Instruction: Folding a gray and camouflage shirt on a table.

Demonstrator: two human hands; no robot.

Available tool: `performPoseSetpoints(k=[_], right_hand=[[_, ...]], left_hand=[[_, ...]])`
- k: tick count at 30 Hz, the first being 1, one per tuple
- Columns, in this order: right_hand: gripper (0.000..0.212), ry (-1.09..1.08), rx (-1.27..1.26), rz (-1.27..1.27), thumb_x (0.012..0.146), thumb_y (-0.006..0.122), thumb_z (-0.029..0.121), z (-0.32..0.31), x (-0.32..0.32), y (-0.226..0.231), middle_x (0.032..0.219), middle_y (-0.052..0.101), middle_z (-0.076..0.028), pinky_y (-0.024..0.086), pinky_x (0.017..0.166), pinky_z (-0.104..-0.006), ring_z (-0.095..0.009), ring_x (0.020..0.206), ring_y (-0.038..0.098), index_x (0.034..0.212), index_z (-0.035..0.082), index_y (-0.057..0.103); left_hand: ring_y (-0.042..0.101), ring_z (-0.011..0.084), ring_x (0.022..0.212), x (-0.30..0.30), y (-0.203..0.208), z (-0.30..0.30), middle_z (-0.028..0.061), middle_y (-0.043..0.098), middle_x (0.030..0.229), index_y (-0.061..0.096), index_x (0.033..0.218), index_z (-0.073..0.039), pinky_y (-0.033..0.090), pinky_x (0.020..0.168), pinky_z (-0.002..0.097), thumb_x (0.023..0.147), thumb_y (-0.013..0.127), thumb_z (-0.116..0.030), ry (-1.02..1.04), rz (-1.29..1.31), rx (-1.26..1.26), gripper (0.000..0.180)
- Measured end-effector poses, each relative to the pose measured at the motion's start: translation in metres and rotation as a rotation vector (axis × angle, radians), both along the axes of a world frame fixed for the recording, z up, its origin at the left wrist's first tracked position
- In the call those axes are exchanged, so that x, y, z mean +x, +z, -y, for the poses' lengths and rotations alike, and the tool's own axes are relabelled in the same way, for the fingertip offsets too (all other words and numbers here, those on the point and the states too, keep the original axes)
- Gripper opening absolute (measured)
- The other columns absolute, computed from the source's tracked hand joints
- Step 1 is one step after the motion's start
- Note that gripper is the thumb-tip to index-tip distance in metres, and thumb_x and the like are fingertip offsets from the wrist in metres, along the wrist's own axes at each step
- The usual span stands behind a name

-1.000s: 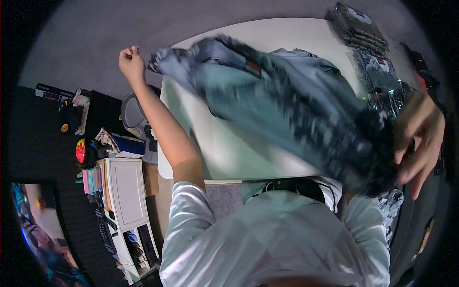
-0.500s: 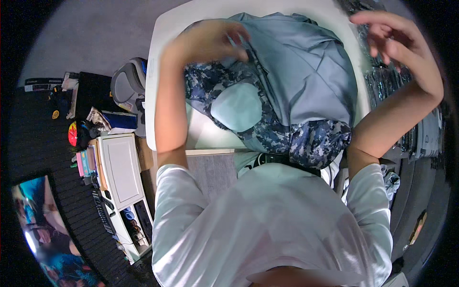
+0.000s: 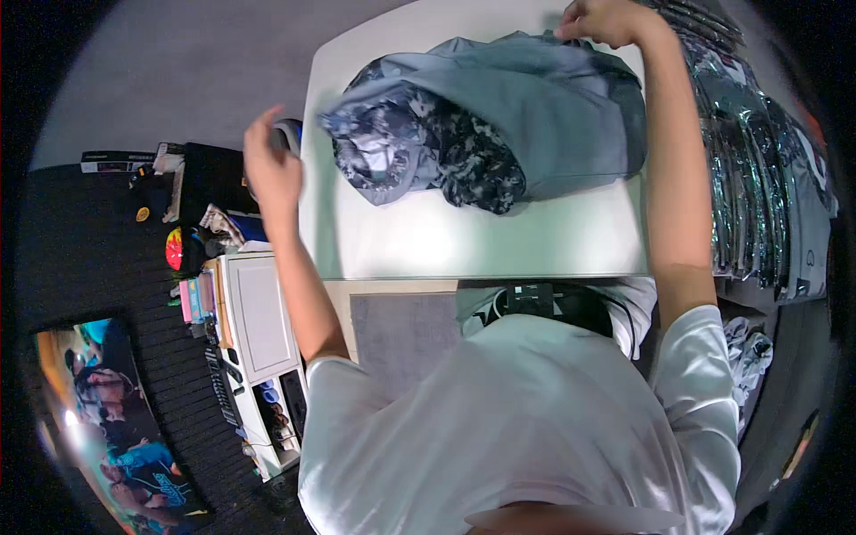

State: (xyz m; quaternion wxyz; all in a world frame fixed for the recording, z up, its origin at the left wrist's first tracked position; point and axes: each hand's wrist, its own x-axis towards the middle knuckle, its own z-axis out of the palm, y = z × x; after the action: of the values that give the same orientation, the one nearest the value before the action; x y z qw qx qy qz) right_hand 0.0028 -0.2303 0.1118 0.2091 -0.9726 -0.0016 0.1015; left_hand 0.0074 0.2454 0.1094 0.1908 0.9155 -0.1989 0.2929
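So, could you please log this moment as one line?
left hand: empty, left of white table | right hand: at far edge of grey-and-camouflage garment | garment: bunched on table

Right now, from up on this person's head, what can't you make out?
In the head view:
Gray garment: underside hidden by its upper folds.
Left hand: fingers blurred.
Right hand: fingertips too small to tell if they pinch the garment.
Wrapped packages: far end cut off by the top edge.

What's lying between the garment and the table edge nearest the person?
Nothing: between the garment and that edge, the white table is bare, as the head view shows.
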Motion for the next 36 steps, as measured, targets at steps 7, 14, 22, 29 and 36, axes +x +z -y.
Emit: performPoseSetpoints(k=[7, 14, 22, 29, 36], right_hand=[[0.070, -0.089, -0.210, -0.060, 0.078, 0.081, 0.040, -0.001, 0.040, -0.070, 0.110, 0.071, -0.017, 0.053, 0.081, -0.0389, -0.029, 0.094, 0.069, 0.133, 0.002, 0.061], [0.067, 0.180, -0.161, -0.095, 0.079, 0.080, 0.039, 0.006, 0.030, -0.033, 0.124, 0.066, -0.024, 0.051, 0.093, -0.0428, -0.036, 0.109, 0.066, 0.129, -0.002, 0.062], [0.059, -0.648, 0.489, 0.968, 0.102, 0.049, 0.044, 0.039, -0.019, 0.034, 0.120, 0.065, -0.028, 0.047, 0.097, -0.0383, -0.031, 0.113, 0.063, 0.124, -0.010, 0.058], [0.053, -0.502, -0.101, 0.140, 0.090, 0.064, 0.053, 0.023, -0.097, 0.078, 0.104, 0.072, -0.019, 0.052, 0.083, -0.0401, -0.030, 0.097, 0.068, 0.104, 0.002, 0.074], [0.044, -0.212, -0.094, 0.363, 0.091, 0.062, 0.037, 0.053, 0.013, -0.023, 0.114, 0.070, -0.021, 0.051, 0.095, -0.0418, -0.037, 0.107, 0.067, 0.116, 0.002, 0.070]], left_hand=[[0.068, 0.0249, 0.096, -0.096, -0.072, 0.108, 0.0179, 0.069, 0.099, 0.067, 0.111, -0.002, 0.053, 0.075, 0.0357, 0.087, 0.066, -0.005, -0.414, -0.363, 0.056, 0.024], [0.058, 0.0230, 0.086, -0.084, -0.071, 0.101, 0.0131, 0.059, 0.097, 0.059, 0.105, -0.004, 0.047, 0.075, 0.0315, 0.096, 0.062, -0.009, -0.332, -0.276, -0.314, 0.011], [0.058, 0.0145, 0.096, -0.088, -0.008, -0.045, 0.0071, 0.063, 0.103, 0.061, 0.105, 0.003, 0.045, 0.091, 0.0294, 0.103, 0.052, -0.008, -0.071, 0.225, -0.586, 0.015], [0.060, 0.0086, 0.078, -0.119, 0.024, -0.086, 0.0016, 0.066, 0.087, 0.063, 0.124, 0.000, 0.045, 0.068, 0.0224, 0.104, 0.052, -0.037, -0.201, -1.243, -0.250, 0.044], [0.057, 0.0077, 0.078, -0.039, -0.013, 0.010, 0.0012, 0.064, 0.076, 0.070, 0.103, 0.005, 0.048, 0.078, 0.0265, 0.102, 0.058, -0.027, -0.337, -0.689, -0.042, 0.034]])
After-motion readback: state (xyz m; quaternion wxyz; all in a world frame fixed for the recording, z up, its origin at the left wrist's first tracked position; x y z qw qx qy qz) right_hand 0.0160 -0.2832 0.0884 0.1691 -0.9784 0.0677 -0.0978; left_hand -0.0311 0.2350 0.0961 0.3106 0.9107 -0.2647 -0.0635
